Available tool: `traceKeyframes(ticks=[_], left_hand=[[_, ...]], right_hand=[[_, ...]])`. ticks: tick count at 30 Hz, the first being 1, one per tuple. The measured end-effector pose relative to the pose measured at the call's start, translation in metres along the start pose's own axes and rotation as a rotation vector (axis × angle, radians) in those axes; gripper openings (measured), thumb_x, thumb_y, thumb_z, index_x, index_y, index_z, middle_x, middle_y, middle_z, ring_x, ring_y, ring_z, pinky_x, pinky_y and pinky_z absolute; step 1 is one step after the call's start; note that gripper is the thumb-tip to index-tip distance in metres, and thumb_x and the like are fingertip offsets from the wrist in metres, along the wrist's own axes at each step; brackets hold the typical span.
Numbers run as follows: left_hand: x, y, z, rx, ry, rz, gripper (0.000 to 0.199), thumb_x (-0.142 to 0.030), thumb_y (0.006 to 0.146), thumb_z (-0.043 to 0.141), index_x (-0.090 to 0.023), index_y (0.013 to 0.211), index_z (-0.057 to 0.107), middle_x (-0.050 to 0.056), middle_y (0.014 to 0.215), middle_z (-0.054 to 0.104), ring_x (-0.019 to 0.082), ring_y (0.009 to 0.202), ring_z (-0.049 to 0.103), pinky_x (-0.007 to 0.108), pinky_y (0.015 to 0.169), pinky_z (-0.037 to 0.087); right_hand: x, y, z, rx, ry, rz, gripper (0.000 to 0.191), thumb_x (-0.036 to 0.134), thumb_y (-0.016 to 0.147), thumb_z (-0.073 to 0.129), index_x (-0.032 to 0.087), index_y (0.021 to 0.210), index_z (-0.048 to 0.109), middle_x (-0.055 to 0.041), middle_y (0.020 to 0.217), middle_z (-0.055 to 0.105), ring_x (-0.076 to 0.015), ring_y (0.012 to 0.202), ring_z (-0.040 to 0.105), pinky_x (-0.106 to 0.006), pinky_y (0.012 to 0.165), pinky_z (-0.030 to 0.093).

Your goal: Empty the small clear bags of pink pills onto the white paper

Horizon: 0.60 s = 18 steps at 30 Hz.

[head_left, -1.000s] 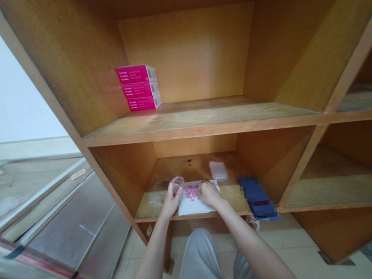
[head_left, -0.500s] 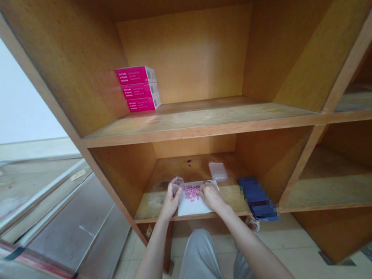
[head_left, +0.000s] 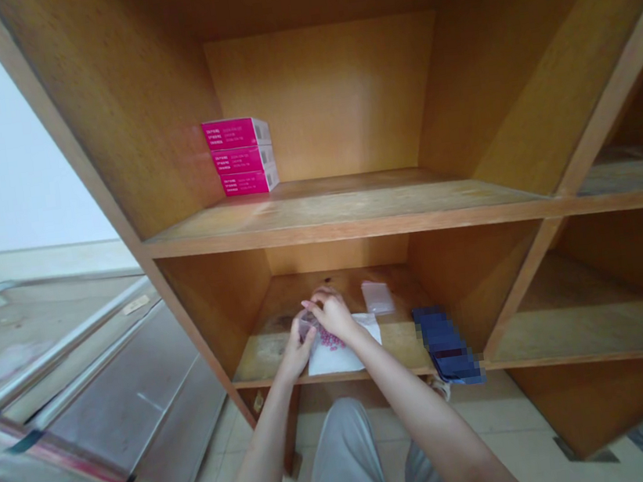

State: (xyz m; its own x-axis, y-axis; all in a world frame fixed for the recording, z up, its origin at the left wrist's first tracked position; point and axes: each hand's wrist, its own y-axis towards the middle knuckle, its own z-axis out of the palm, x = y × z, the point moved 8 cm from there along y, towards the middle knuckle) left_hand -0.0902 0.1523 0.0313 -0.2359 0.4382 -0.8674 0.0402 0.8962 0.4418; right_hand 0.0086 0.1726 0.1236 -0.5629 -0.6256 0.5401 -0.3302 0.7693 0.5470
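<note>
My left hand point(head_left: 298, 347) is closed around a small clear plastic bag point(head_left: 307, 322), holding it upright at the left edge of a white paper sheet point(head_left: 337, 361). On the sheet lies a pile of small pink pill-like pieces point(head_left: 331, 340), partly covered by my right hand. My right hand point(head_left: 331, 315) reaches over the pile to the mouth of the bag, its fingers drawn together. What they pinch is too small to make out. To the right of the sheet rests a clear plastic packet point(head_left: 377, 297).
The sheet lies on the lower shelf of a wooden cabinet point(head_left: 349, 231). A dark blue folded item point(head_left: 445, 343), partly pixelated, overhangs the shelf edge at right. Three pink boxes point(head_left: 240, 157) are stacked on the shelf above. A metal-framed cart point(head_left: 140, 391) stands at left.
My right hand has moved left and up from the pink pieces to the mouth of the bag. My left hand keeps the bag in about the same spot.
</note>
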Motion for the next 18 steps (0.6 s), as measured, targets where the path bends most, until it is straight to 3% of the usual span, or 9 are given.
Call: traceKeyframes(ticks=[4, 10, 15, 18], left_hand=[[-0.002, 0.000, 0.001, 0.000, -0.005, 0.009, 0.043, -0.035, 0.083, 0.043, -0.019, 0.122, 0.032, 0.010, 0.127, 0.041, 0.019, 0.118, 0.038, 0.037, 0.101, 0.026], [-0.003, -0.001, 0.000, 0.004, 0.012, -0.020, 0.042, -0.035, 0.083, 0.042, -0.019, 0.121, 0.034, 0.010, 0.124, 0.045, 0.019, 0.116, 0.041, 0.037, 0.101, 0.026], [-0.002, -0.002, 0.000, -0.001, -0.001, -0.059, 0.043, -0.034, 0.083, 0.042, -0.020, 0.122, 0.033, 0.010, 0.124, 0.045, 0.019, 0.116, 0.041, 0.038, 0.101, 0.026], [-0.002, -0.003, 0.000, -0.007, -0.006, -0.077, 0.044, -0.035, 0.083, 0.043, -0.020, 0.123, 0.033, 0.010, 0.124, 0.046, 0.019, 0.116, 0.042, 0.038, 0.101, 0.027]], right_hand=[[-0.002, -0.004, 0.003, 0.038, 0.065, -0.036, 0.030, 0.034, 0.085, 0.044, 0.017, 0.070, 0.062, -0.0042, 0.083, 0.063, -0.0131, 0.084, 0.055, -0.023, 0.079, 0.036], [-0.039, -0.029, -0.026, -0.090, 0.100, 0.096, 0.022, 0.028, 0.083, 0.044, 0.017, 0.078, 0.063, -0.0055, 0.082, 0.064, -0.0147, 0.083, 0.056, -0.024, 0.078, 0.039], [-0.073, -0.068, -0.022, 0.073, -0.101, 0.248, 0.015, 0.019, 0.075, 0.051, 0.018, 0.072, 0.065, -0.0074, 0.084, 0.065, -0.0189, 0.087, 0.056, -0.032, 0.085, 0.036], [-0.080, -0.087, -0.014, 0.121, -0.169, 0.297, 0.011, 0.018, 0.072, 0.054, 0.020, 0.070, 0.065, -0.0068, 0.089, 0.064, -0.0223, 0.096, 0.053, -0.045, 0.096, 0.022]])
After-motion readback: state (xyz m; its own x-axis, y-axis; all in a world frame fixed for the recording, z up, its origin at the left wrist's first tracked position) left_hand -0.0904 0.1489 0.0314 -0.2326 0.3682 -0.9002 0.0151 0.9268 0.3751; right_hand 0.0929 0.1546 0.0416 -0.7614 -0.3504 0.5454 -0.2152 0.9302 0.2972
